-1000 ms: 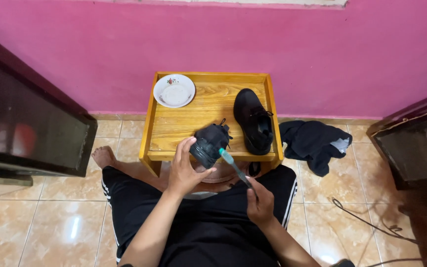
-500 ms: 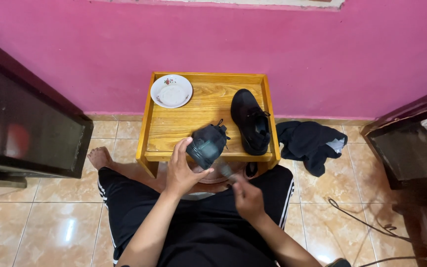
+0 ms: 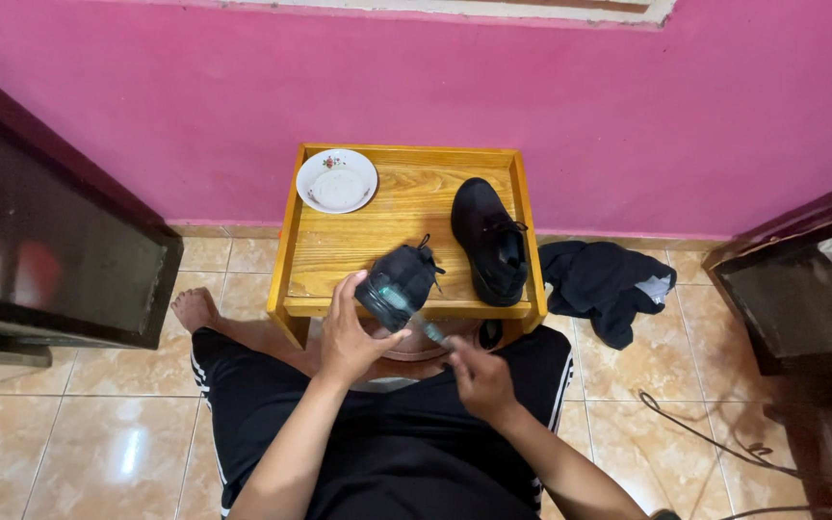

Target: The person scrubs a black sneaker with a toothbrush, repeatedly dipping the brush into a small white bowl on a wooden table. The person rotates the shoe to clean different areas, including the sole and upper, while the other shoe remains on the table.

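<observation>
Holding a black shoe (image 3: pixel 400 285) over the near edge of the wooden counter (image 3: pixel 377 252), the left hand (image 3: pixel 351 335) wraps its fingers around the shoe's left side, grip closed on it. Right hand (image 3: pixel 479 377) sits just below and right of the shoe, grip closed on a toothbrush (image 3: pixel 414 318) whose head touches the shoe. A second black shoe (image 3: pixel 489 241) lies on the counter's right side, a white plate (image 3: pixel 337 180) at the far left corner. Dark cloth (image 3: pixel 607 283) lies on the floor beside the counter.

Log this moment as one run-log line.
left hand: holds black shoe | right hand: holds toothbrush against it | second shoe, plate on wooden tray table
</observation>
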